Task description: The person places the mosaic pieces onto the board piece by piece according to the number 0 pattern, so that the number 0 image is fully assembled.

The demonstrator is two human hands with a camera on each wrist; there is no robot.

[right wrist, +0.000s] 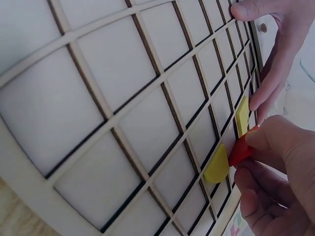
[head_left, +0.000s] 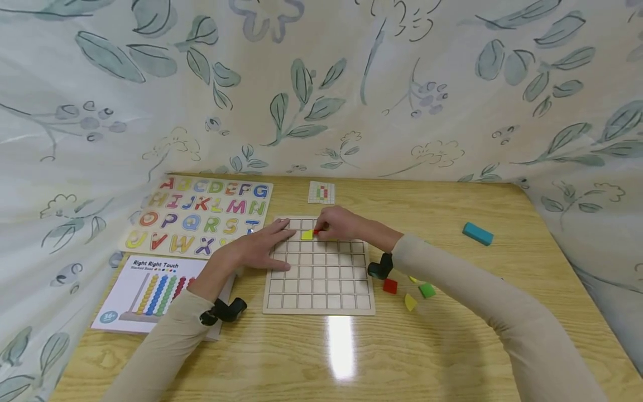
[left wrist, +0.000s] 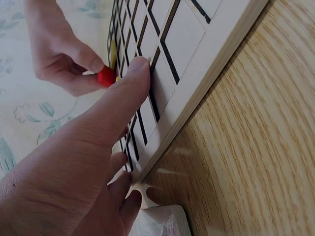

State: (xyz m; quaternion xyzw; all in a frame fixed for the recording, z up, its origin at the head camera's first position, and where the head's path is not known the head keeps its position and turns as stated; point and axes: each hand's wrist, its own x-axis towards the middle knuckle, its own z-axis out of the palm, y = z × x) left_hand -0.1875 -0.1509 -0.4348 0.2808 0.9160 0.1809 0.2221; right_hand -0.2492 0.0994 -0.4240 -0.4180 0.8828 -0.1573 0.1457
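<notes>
The pale wood-grained surface [head_left: 281, 357] is stretching across the lower frame, catching a white glare at bottom centre. Behind it, a floral cloth [head_left: 351, 84] is hanging in soft folds, showing grey-green leaves and thin dark stems. At centre, a flat wooden board [head_left: 319, 286] is lying with raised strips dividing it into square cells.

The left hand [head_left: 261, 248] is resting on the board's left edge, fingers and thumb spreading apart. The right hand [head_left: 339, 223] is pinching a small, smooth red piece [right wrist: 239, 150] at the board's upper middle; the piece is tilting between a flat yellow piece [head_left: 307, 235] and a round-edged yellow block [right wrist: 217, 165]. Whether the red one is touching its cell, one cannot tell.

Right of the board, a red square [head_left: 390, 286], a green block [head_left: 427, 290] and a yellow wedge [head_left: 410, 302] are lying near the sleeve [head_left: 452, 279]. A long blue bar [head_left: 478, 233] is sitting farther right. A gridded card [head_left: 321, 192] is lying at top centre, while a letter board [head_left: 221, 234] and a white box [head_left: 115, 296] picturing stacked beads are occupying the left.
</notes>
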